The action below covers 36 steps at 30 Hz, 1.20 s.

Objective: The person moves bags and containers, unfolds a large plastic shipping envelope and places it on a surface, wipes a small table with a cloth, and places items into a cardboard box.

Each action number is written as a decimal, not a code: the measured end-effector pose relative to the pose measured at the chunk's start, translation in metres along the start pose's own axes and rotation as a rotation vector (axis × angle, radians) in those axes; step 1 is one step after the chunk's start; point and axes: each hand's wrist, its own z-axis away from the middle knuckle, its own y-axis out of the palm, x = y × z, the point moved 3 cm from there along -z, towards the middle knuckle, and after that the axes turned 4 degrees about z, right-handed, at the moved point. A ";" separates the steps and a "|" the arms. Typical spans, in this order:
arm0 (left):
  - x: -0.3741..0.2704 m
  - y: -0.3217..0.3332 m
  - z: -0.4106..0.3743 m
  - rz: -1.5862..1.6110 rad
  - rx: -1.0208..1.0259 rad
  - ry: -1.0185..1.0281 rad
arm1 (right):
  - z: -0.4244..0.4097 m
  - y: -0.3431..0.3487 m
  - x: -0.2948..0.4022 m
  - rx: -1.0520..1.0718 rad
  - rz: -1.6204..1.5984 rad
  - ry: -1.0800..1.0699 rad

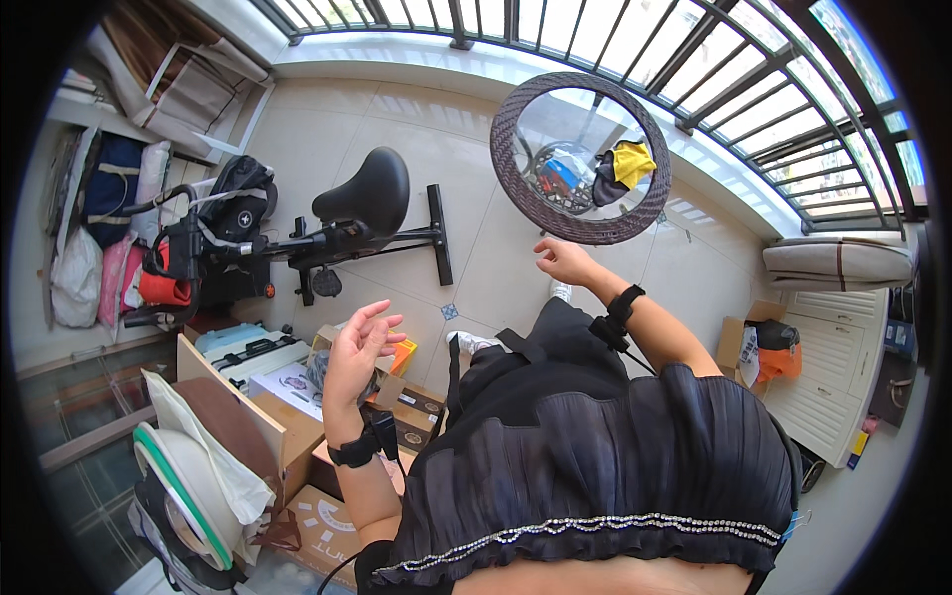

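My left hand (357,353) is raised in the air above the cardboard boxes at the lower left, fingers spread, holding nothing. My right hand (564,260) hovers just below the rim of a round glass-topped table (506,190) with a woven dark brown edge; its fingers are loosely curled and nothing shows in them. On the glass lie a yellow cloth (633,163) and a dark grey cloth (608,184), touching each other. Red and blue items show through the glass beneath. Black bands with small devices are on both wrists.
An exercise bike with a black saddle (375,190) stands at the left. Cardboard boxes (323,520) and a white case (256,349) fill the lower left. A metal railing (513,22) runs along the top. A white cabinet (825,357) and an open carton (731,346) stand at the right.
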 end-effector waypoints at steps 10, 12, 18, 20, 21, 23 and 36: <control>0.025 0.191 -0.212 -0.319 0.189 -0.112 | 0.001 -0.100 -0.179 -0.455 0.016 0.187; 0.031 0.214 -0.247 -0.528 0.197 -0.024 | -0.018 -0.110 -0.192 -0.501 0.007 0.208; 0.054 0.251 -0.368 -1.157 0.289 0.116 | -0.088 -0.137 -0.223 -0.719 -0.043 0.226; 0.068 0.259 -0.410 -1.297 0.301 0.176 | -0.113 -0.139 -0.238 -0.763 -0.036 0.236; 0.071 0.262 -0.433 -1.306 0.285 0.200 | -0.126 -0.145 -0.245 -0.774 -0.013 0.262; 0.078 0.267 -0.474 -1.326 0.250 0.238 | -0.149 -0.152 -0.254 -0.788 0.030 0.309; 0.113 0.228 -0.617 -1.021 0.019 0.380 | -0.261 -0.158 -0.302 -1.159 0.203 0.434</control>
